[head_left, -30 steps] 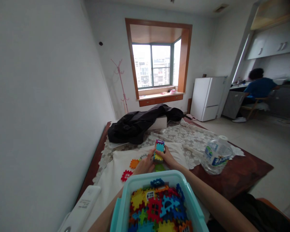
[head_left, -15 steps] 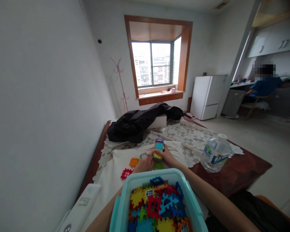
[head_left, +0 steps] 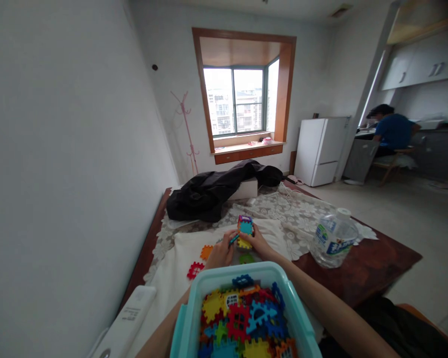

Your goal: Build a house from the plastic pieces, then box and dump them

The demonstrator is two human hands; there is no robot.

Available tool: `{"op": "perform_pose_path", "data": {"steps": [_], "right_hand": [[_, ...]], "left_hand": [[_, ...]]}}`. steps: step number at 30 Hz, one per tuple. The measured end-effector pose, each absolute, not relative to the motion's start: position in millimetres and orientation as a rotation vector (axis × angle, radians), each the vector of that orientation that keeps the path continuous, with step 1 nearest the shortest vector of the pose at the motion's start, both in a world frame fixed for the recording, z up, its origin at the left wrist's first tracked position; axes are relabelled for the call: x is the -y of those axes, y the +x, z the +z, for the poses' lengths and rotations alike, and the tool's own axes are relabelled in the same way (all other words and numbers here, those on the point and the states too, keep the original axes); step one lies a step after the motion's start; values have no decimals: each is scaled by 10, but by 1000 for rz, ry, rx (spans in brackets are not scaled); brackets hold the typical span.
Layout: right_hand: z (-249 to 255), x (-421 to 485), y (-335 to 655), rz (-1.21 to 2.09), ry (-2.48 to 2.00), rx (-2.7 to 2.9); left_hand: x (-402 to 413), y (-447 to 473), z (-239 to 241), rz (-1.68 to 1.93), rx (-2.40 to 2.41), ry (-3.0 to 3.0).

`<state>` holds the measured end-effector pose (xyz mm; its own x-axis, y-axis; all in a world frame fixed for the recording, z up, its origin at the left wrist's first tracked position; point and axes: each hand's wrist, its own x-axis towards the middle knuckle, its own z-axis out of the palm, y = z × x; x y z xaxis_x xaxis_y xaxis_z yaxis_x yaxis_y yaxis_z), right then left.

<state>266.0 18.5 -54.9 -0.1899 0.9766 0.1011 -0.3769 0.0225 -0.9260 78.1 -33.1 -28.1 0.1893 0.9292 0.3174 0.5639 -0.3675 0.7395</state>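
Observation:
My right hand (head_left: 260,242) is closed round the side of a small block structure (head_left: 245,227) built from blue, yellow, orange and purple toothed plates. Beside it my left hand (head_left: 222,251) pinches a teal interlocking plate (head_left: 234,239), tilted and close to the structure's left side; whether they touch I cannot tell. An orange plate (head_left: 206,252) and a red window plate (head_left: 195,270) lie on the white cloth to the left. Under the hands rests a green plate (head_left: 246,258). Nearest me stands a turquoise bin (head_left: 242,270) full of coloured interlocking plates, between my forearms.
A large clear plastic bottle (head_left: 334,241) stands on the table at right. Black fabric (head_left: 209,194) lies over a white box (head_left: 246,189) at the back. A long white device (head_left: 129,318) sits at the lower left. Far right, a person in blue (head_left: 393,132) sits on a chair.
My left hand has drawn slightly left and down from the structure, and a teal plate now shows in its fingers. The seated person has leaned to the left.

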Motion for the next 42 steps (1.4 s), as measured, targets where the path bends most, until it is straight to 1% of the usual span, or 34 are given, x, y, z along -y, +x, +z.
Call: {"op": "perform_pose_path", "data": {"steps": [4, 9, 16, 21, 25, 29, 32, 37, 40, 42], "right_hand": [[-506, -154, 2674, 1506, -724, 1099], [-484, -133, 2705, 1523, -686, 1116], [-446, -154, 2785, 1457, -648, 1184], [-454, -126, 2782, 1598, -586, 1150], [-490, -149, 2767, 1689, -447, 1218], [-542, -221, 2775, 1538, -465, 1386], [-573, -266, 2777, 1450, -510, 1496], [-551, -304, 2802, 1270, -680, 1565], [-474, -275, 2885, 1071, -789, 1719], [-405, -234, 2957, 939, -851, 1837]], "left_hand": [[324, 750, -269, 1113, -1356, 2081], [251, 629, -363, 1174, -1451, 2063], [188, 591, -404, 1231, -1545, 2040], [229, 645, -346, 1264, -1449, 2038], [237, 689, -354, 1175, -1263, 1882], [223, 707, -390, 1264, -983, 1628], [221, 707, -395, 1328, -879, 1463], [235, 714, -362, 1363, -988, 1442], [243, 726, -329, 1352, -1082, 1343], [237, 726, -307, 1435, -1086, 1254]]}}
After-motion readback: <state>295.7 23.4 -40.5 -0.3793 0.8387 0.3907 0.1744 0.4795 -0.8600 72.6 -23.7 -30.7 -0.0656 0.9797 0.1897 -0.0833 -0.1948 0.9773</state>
